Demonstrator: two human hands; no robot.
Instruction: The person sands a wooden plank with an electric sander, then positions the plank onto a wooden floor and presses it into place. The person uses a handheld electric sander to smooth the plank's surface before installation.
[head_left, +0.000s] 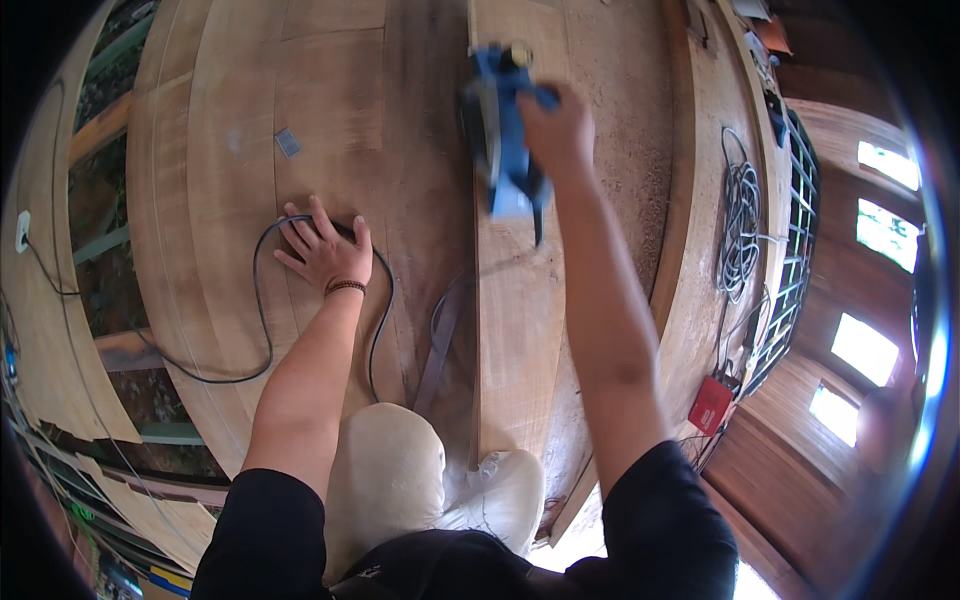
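My right hand (564, 129) grips the handle of a blue electric hand planer (511, 139), blurred by motion. The planer sits over the left edge of a pale wooden plank (521, 322); its underside is hidden. Flat on the wooden boards (330, 97) lies my left hand (330, 255), fingers spread, a beaded bracelet on the wrist. A black power cord (262, 300) loops around this hand and crosses at its fingers; whether it passes over or under them I cannot tell. Ahead of the fingertips is a small grey rectangular plate (287, 142).
A thin dark strip (439, 352) lies between the boards near my knees. Wood shavings (637, 150) cover the surface right of the plank. Beyond a raised timber (679, 202) are a coiled cable (740, 225) and a red box (710, 405). Openings between beams (112, 352) show at left.
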